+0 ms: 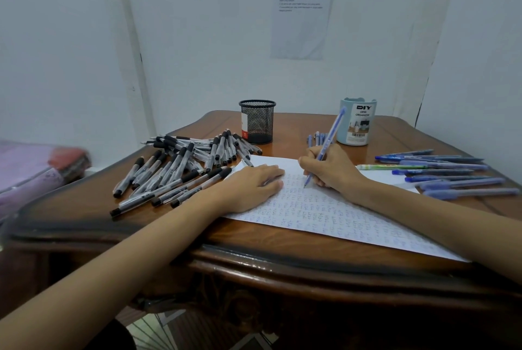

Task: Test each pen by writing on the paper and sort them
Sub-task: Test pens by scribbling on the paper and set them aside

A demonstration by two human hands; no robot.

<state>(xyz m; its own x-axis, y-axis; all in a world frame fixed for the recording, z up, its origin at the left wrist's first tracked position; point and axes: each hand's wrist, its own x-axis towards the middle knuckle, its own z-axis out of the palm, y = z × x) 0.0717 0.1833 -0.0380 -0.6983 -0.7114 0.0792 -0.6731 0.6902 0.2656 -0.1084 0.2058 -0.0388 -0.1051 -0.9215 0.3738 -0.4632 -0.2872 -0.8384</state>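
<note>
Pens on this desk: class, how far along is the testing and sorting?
Done: the paper is crowded with blue scribbles; black pens and blue pens lie in separate groups. In hand: the right hand writes with a blue pen; the left hand presses the paper. Left: no pens show in the mesh cup or organizer.

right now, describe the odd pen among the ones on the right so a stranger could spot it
Start at the wooden table, then look right of the paper to the row of blue pens lying there. The green pen lies among them; it alone has a pale green and white barrel.
</note>
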